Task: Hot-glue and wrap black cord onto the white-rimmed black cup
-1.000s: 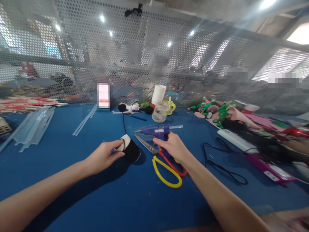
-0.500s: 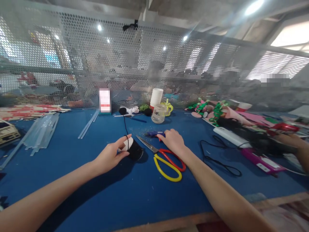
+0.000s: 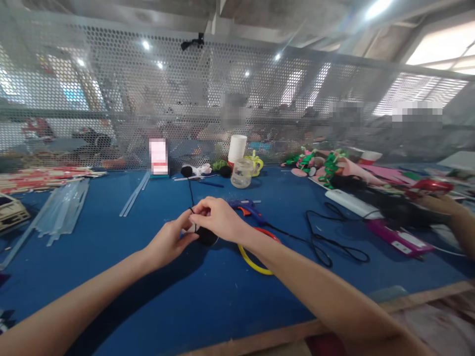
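Observation:
My left hand is closed around a small white cup partly wrapped in black yarn, its dark end showing past my fingers. Above it, my right hand pinches at the black yarn where it meets the cup; the fingertips partly hide each other. That strand runs back to a black yarn ball. Beneath my right forearm lie scissors with red and yellow handles, their blades hidden. A blue glue gun rests just beyond my right wrist, its cord trailing right.
Clear glue sticks and red-and-white sticks lie left. At the back stand a phone-like screen, stacked white cups and a clear jar. Rightward are a purple power strip and another person's hand.
My right hand has left the glue gun and moved left to the cup, closing on the yarn there. My left hand keeps its hold on the cup.

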`<action>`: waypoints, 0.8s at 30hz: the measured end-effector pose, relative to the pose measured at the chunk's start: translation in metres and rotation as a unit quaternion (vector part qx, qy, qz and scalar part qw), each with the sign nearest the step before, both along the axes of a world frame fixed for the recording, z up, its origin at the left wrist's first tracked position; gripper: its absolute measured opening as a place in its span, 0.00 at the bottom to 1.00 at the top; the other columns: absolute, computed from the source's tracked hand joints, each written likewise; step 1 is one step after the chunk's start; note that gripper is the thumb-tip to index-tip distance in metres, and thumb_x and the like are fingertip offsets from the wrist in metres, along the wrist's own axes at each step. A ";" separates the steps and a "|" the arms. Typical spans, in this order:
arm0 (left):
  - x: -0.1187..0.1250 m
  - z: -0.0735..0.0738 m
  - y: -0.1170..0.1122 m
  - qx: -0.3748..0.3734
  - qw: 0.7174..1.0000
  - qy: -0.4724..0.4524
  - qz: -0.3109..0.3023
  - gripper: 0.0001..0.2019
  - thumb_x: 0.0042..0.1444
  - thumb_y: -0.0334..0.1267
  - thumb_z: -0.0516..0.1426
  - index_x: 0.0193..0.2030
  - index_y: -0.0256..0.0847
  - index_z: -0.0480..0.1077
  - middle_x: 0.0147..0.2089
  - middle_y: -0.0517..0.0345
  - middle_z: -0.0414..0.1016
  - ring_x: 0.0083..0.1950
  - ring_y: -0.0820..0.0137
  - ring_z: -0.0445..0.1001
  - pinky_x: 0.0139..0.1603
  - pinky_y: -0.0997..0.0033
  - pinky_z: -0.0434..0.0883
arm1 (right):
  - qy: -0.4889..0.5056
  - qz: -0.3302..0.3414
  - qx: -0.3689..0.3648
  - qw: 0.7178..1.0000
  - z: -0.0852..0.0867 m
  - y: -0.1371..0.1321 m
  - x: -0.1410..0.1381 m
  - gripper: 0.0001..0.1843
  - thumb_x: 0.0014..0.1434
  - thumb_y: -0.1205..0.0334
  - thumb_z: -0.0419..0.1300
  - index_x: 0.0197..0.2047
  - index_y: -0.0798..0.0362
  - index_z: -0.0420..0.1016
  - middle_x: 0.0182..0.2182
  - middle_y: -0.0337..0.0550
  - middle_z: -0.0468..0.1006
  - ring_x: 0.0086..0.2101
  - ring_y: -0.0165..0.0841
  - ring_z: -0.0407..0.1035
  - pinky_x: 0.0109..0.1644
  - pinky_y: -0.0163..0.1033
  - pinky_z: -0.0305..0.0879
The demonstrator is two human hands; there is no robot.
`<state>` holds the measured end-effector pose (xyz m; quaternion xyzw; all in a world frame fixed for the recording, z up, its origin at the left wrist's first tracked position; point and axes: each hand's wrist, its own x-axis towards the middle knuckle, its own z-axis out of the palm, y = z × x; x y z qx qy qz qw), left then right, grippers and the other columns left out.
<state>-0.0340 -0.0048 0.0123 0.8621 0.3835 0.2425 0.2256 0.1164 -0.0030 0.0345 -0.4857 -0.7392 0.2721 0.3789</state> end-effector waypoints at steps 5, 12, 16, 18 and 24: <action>-0.001 -0.001 0.001 -0.004 1.000 0.024 0.000 0.25 0.52 0.35 0.48 0.57 0.36 0.47 0.31 0.60 0.66 0.30 0.72 0.67 0.33 0.73 0.63 | 0.097 -0.011 -0.033 0.995 -0.001 0.003 0.019 0.08 0.48 0.60 0.55 0.24 0.56 0.64 0.20 0.35 0.65 0.22 0.25 0.59 0.27 0.32 0.55; -0.001 0.000 0.002 -0.029 0.999 0.035 0.016 0.26 0.52 0.36 0.47 0.58 0.35 0.48 0.34 0.55 0.67 0.35 0.69 0.68 0.40 0.68 0.63 | 0.120 -0.074 -0.044 0.989 -0.017 0.010 0.031 0.10 0.47 0.58 0.55 0.25 0.56 0.65 0.19 0.34 0.63 0.22 0.25 0.57 0.26 0.32 0.53; -0.002 0.000 0.004 -0.036 0.999 0.033 0.021 0.26 0.52 0.37 0.48 0.58 0.34 0.49 0.36 0.53 0.69 0.39 0.67 0.69 0.43 0.66 0.63 | 0.114 -0.065 -0.030 0.991 -0.021 0.012 0.032 0.10 0.48 0.57 0.55 0.25 0.56 0.64 0.20 0.34 0.63 0.22 0.25 0.56 0.25 0.32 0.53; -0.003 -0.001 0.005 -0.040 0.999 0.031 0.019 0.26 0.52 0.37 0.48 0.58 0.34 0.50 0.37 0.51 0.69 0.40 0.66 0.69 0.43 0.65 0.63 | 0.114 -0.059 -0.014 0.992 -0.021 0.012 0.033 0.10 0.49 0.57 0.54 0.25 0.56 0.64 0.20 0.34 0.63 0.21 0.25 0.56 0.25 0.32 0.53; -0.003 -0.001 0.004 -0.036 0.998 0.041 0.028 0.25 0.51 0.38 0.49 0.57 0.35 0.52 0.39 0.50 0.71 0.41 0.64 0.69 0.43 0.65 0.64 | 0.082 -0.061 0.028 0.994 -0.021 0.012 0.036 0.10 0.50 0.57 0.53 0.24 0.55 0.63 0.19 0.35 0.62 0.21 0.26 0.56 0.25 0.32 0.54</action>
